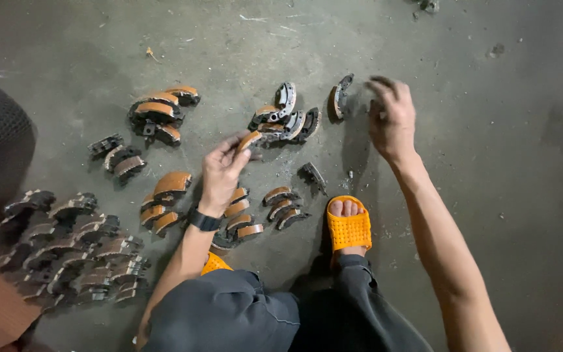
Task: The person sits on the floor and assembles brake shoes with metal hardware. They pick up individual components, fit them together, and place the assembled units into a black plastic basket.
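Left hand (221,171) pinches a curved brake shoe (250,139); right hand (392,118) hovers loosely open, holding nothing.

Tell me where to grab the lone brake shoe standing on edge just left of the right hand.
Pinch the brake shoe across its thin curved rim near the top, coming from above. It stands on edge, apart from the pile, so both flat faces look free. The right hand is nearest.

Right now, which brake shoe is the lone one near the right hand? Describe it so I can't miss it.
Start at the right hand on the grey floor. Just to its left a single brake shoe stands on edge, curved like a crescent. Unlike the heaped cluster further left, it stands apart, touching no other shoe.
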